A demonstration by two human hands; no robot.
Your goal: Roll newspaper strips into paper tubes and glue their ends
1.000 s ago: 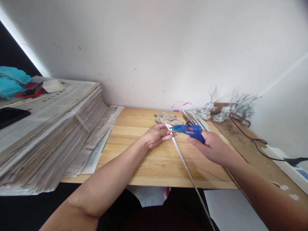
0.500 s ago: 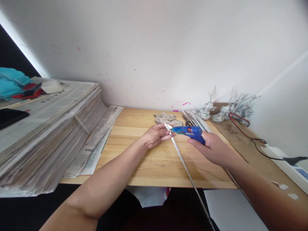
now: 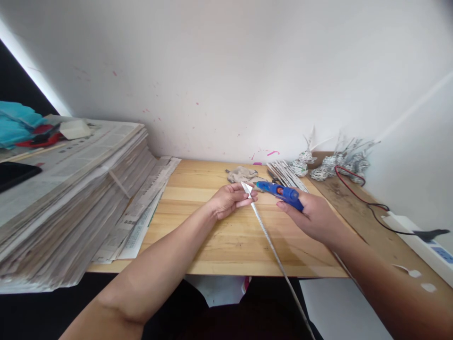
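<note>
Over the middle of the wooden table, my left hand [image 3: 228, 200] pinches the top of a long, thin rolled paper stick [image 3: 268, 240]. Its upper end opens into a white pointed flap, and its lower end runs down past the table's front edge toward me. My right hand [image 3: 311, 212] is wrapped round the grip of a blue glue gun [image 3: 279, 191]. The gun's nozzle points left, a short gap away from the paper flap. A crumpled beige cloth [image 3: 242, 174] lies just behind my left hand.
A tall stack of newspapers [image 3: 116, 174] stands at left, with a phone [image 3: 17, 174] on it. At the back right are a bundle of paper sticks [image 3: 288, 175] and several woven paper figures [image 3: 323, 169]. A white power strip [image 3: 421, 241] with a plugged cord lies at right.
The glue gun has lifted slightly and its nozzle has drawn off the paper flap to the right. My left hand and the paper stick stay nearly where they were.
</note>
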